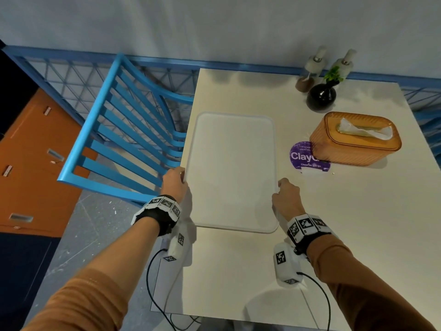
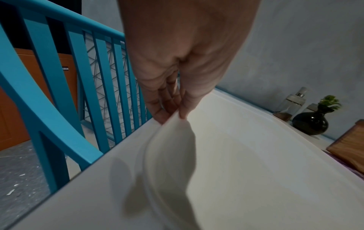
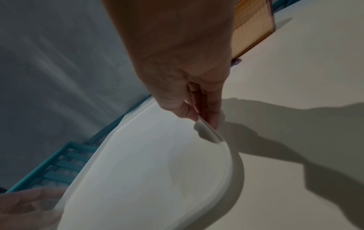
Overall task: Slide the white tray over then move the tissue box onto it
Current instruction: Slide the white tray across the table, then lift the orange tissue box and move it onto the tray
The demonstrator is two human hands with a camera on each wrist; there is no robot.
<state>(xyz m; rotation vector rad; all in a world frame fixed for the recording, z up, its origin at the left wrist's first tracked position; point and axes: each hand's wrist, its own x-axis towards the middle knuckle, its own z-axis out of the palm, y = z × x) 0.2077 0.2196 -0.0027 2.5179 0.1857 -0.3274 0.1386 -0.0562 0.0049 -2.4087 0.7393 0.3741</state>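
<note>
Cream table (image 1: 310, 235) beside a blue chair (image 1: 124, 130). White tray (image 1: 231, 173) lying at its left edge, pinched at both long rims by left hand (image 1: 175, 182) and right hand (image 1: 287, 197). Orange tissue box (image 1: 355, 139) well right, apart from tray.

I'm seeing a plain white tray (image 1: 230, 173) on a cream table (image 1: 358, 235). Right of my fingers the tissue box (image 1: 355, 139) is showing translucent amber with fine ribbing and a white tissue (image 1: 365, 130) on top. Under it a purple sticker (image 1: 301, 156) is carrying white lettering. Beyond that a glossy black vase (image 1: 321, 96) is holding green leaves (image 1: 334, 74). Left of my fingers the chair (image 1: 119, 130) is showing bright blue slats, with orange cabinets (image 1: 31, 168) past it. My sleeves (image 1: 78, 299) are rust orange; the wristbands (image 1: 157, 211) are wearing black-and-white square markers.
</note>
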